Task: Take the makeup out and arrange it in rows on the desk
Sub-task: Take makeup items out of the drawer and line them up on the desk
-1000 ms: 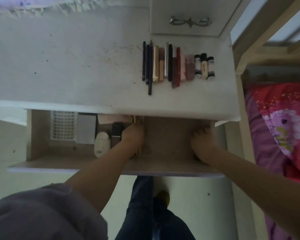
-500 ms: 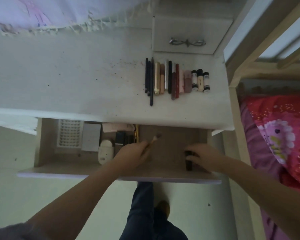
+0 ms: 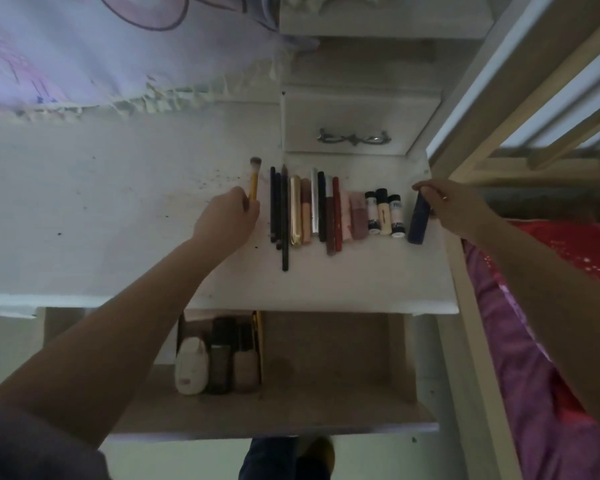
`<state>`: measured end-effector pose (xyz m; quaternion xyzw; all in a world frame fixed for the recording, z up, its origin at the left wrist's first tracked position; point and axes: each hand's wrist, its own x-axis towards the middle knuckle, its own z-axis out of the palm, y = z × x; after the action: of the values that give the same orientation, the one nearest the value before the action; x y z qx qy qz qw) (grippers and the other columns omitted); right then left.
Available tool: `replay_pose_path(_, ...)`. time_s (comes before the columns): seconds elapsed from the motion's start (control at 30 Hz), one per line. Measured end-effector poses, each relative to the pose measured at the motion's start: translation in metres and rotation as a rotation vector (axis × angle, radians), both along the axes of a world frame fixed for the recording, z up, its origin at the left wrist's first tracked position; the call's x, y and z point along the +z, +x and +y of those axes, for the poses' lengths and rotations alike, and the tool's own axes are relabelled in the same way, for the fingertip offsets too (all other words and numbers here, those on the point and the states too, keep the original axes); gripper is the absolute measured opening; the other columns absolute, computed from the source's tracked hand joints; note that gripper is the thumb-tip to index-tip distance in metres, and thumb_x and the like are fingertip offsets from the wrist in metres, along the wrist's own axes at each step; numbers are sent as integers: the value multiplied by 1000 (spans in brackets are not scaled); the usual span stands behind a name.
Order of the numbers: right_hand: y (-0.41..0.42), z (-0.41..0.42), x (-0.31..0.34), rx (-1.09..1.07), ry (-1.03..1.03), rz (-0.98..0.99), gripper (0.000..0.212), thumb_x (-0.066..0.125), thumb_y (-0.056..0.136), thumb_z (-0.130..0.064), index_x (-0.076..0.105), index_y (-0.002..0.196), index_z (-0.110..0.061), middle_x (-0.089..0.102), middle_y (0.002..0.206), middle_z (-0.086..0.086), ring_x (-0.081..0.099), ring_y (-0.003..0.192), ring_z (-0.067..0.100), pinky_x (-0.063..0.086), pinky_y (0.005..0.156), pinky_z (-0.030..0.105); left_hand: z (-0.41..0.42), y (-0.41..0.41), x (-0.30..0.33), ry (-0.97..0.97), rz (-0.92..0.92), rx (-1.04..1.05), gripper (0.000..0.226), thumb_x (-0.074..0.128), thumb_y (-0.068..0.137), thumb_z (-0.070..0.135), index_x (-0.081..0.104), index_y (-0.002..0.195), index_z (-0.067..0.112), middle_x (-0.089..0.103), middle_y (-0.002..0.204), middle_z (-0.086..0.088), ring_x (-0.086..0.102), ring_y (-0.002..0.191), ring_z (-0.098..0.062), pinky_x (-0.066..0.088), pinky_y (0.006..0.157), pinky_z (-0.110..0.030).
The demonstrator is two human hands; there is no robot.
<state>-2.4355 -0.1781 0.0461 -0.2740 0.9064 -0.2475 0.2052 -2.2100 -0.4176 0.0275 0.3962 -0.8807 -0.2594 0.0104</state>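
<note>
A row of makeup (image 3: 329, 209) lies on the white desk (image 3: 118, 209): dark pencils, a gold tube, lip glosses, small white bottles. My left hand (image 3: 227, 216) grips a makeup brush (image 3: 254, 178) with a yellow handle at the row's left end, bristles pointing away from me. At the right end my right hand (image 3: 451, 209) holds a dark blue tube (image 3: 418, 220), its lower end on the desk beside the small bottles. Below, the open drawer (image 3: 326, 348) holds a white bottle (image 3: 191, 367) and two darker bottles (image 3: 232, 355).
A small white drawer unit with a metal handle (image 3: 354, 138) stands behind the row. A pale patterned cloth (image 3: 101, 57) hangs over the desk's back. A wooden bed frame (image 3: 499, 133) and pink-red bedding (image 3: 551, 341) are close on the right.
Both hands have come up out of the drawer onto the desk, the left with the brush, the right with the dark blue tube. The view has tilted up.
</note>
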Motion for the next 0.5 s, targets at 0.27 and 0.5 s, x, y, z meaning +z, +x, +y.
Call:
replay_pose_path(0.27, 1, -13, -27, -51, -39, 45, 33, 39, 100, -17, 53, 128, -8, 57, 121, 18, 52, 99, 21, 36, 84, 23, 8, -8, -11, 103, -15, -63, 21, 37, 98, 31, 47, 95, 13, 52, 74, 0, 55, 65, -19, 43, 56, -29)
replay_pose_path(0.5, 108, 1, 8, 138, -343, 247, 27, 42, 96, -21, 58, 114, -10, 57, 96, 0, 53, 77, 0, 45, 69, 10, 40, 84, -9, 144, 279, 6, 12, 43, 97, 23, 51, 88, 19, 51, 66, 11, 47, 55, 0, 33, 50, -11)
